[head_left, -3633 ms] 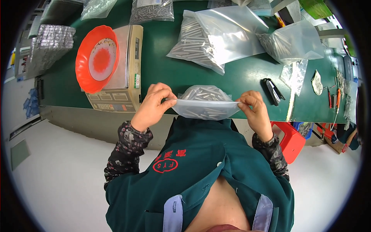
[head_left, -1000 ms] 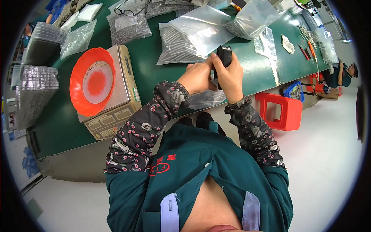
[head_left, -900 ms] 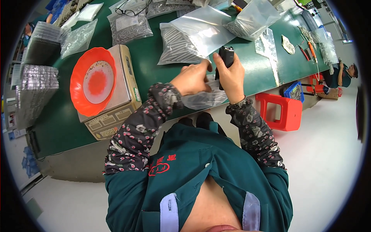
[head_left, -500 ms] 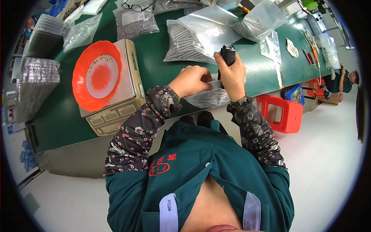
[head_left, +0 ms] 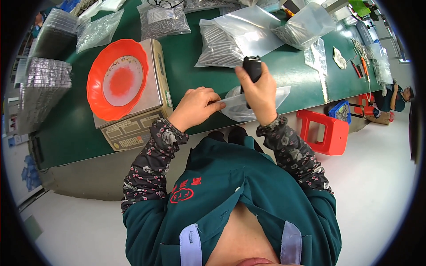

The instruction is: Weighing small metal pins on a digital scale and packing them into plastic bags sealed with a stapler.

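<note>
My left hand (head_left: 195, 107) pinches the left corner of a clear plastic bag (head_left: 239, 111) at the table's near edge. What the bag holds is hard to make out. In my right hand (head_left: 262, 93) is a black stapler-shaped hand tool (head_left: 252, 69), held upright over the bag, its lower end close to the bag's upper edge. Whether the tool touches the plastic cannot be told. Beyond my hands lies a large clear bag of grey metal rods (head_left: 216, 46). Left of my left hand, an orange bowl (head_left: 94, 84) rests on a scale (head_left: 156, 66).
More bags of metal parts (head_left: 164, 21) lie along the green table's (head_left: 182, 51) far side. Stacked clear trays (head_left: 44, 84) stand at the left. A translucent bin (head_left: 310, 26) lies at the back right. A red stool (head_left: 326, 133) stands below the right edge; another person (head_left: 398, 97) is farther right.
My left hand has shifted left, drawing the bag's corner with it. The black tool has moved left and slightly nearer me, and more of the bag shows right of my right hand.
</note>
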